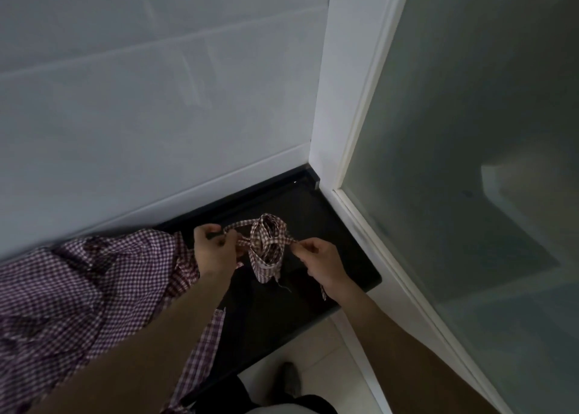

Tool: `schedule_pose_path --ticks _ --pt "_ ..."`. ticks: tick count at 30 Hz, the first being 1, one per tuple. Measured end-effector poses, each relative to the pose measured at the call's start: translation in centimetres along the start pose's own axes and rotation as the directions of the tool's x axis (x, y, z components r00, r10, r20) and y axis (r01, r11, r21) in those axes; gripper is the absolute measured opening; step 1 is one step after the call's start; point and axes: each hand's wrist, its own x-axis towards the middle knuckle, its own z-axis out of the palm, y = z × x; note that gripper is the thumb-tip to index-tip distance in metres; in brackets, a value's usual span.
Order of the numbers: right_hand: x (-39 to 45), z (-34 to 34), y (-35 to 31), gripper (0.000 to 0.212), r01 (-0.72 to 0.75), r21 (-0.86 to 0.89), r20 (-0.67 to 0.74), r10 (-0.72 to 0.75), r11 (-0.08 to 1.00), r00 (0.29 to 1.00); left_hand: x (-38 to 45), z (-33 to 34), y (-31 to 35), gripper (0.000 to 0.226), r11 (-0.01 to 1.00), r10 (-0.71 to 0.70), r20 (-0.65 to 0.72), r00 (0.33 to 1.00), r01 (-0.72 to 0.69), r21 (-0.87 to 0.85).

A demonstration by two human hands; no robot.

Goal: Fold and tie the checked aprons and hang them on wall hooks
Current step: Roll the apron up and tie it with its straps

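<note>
Head view, looking down on a dark bench (313, 206) set in a corner between a pale tiled wall (141, 100) and a white door frame (341, 84) with frosted glass (470, 131). A rolled checked apron (266, 247), folded into a compact bundle, is held just above the bench surface near its back right corner, its open end turned up toward the camera. Two checked ties (272, 241) cross over the front of the bundle. The left hand (214, 250) grips one tie at the bundle's left side, fingers curled round the strip, with a loop of tie arching from this hand to the top of the bundle. The right hand (319, 260) pinches the other tie end at the bundle's right side between thumb and curled fingers; a short length of tie (323, 293) hangs below this wrist. A frayed thread trails from the lower edge of the bundle. A second checked apron (78, 288), unfolded and rumpled, lies spread over the left part of the bench, and one part of it hangs over the front edge. Below the front edge, a dark shoe (289, 377) stands on the pale floor tiles (313, 351).
</note>
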Motion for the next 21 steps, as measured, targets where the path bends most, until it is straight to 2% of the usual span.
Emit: schedule_pose_path --ticks 2,4,6,8,11,14,16,18,19,21 --pt "0.4 0.4 -0.1 0.012 -0.023 0.013 0.034 0.022 1.000 0.999 0.1 -0.3 -0.2 0.015 0.968 0.201 -0.016 0.979 -0.196 0.154" --pt "0.6 0.7 0.0 0.014 -0.038 0.018 0.033 0.038 0.999 0.999 0.2 -0.7 -0.5 0.011 0.883 0.375 0.056 0.925 -0.375 0.282" --pt "1.1 0.8 0.4 0.016 -0.061 0.015 0.006 0.061 0.998 0.998 0.8 -1.2 -1.5 0.019 0.737 0.539 0.181 0.822 -0.565 0.371" --pt "1.6 0.7 0.8 0.014 -0.086 -0.004 -0.041 0.086 0.996 0.995 1.5 -1.7 -2.5 0.031 0.584 0.608 0.289 0.739 -0.663 0.468" --pt "2.1 0.5 1.2 0.016 -0.112 -0.015 -0.076 0.110 0.994 0.991 2.4 -2.3 -3.6 0.039 0.482 0.549 0.380 0.745 -0.653 0.585" --pt "2.4 0.4 0.9 0.017 -0.115 -0.008 -0.049 0.114 0.993 0.992 2.6 -2.3 -4.5 0.023 0.433 0.448 0.390 0.804 -0.577 0.693" --pt "2.3 0.5 0.8 0.016 -0.107 0.010 -0.025 0.107 0.994 0.994 2.6 -2.2 -4.6 0.027 0.451 0.276 0.365 0.889 -0.455 0.768" --pt "2.1 0.7 0.7 0.018 -0.113 0.006 0.032 0.112 0.994 0.993 2.5 -2.1 -4.8 0.033 0.442 0.123 0.353 0.928 -0.369 0.818" --pt "2.1 0.9 0.6 0.019 -0.131 0.019 0.074 0.130 0.991 0.989 2.5 -2.0 -4.8 0.032 0.434 0.116 0.347 0.931 -0.362 0.825" --pt "2.1 1.2 0.7 0.017 -0.202 0.104 0.139 0.187 0.974 0.972 2.2 -1.8 -5.0 0.037 0.416 0.200 0.342 0.918 -0.396 0.819"
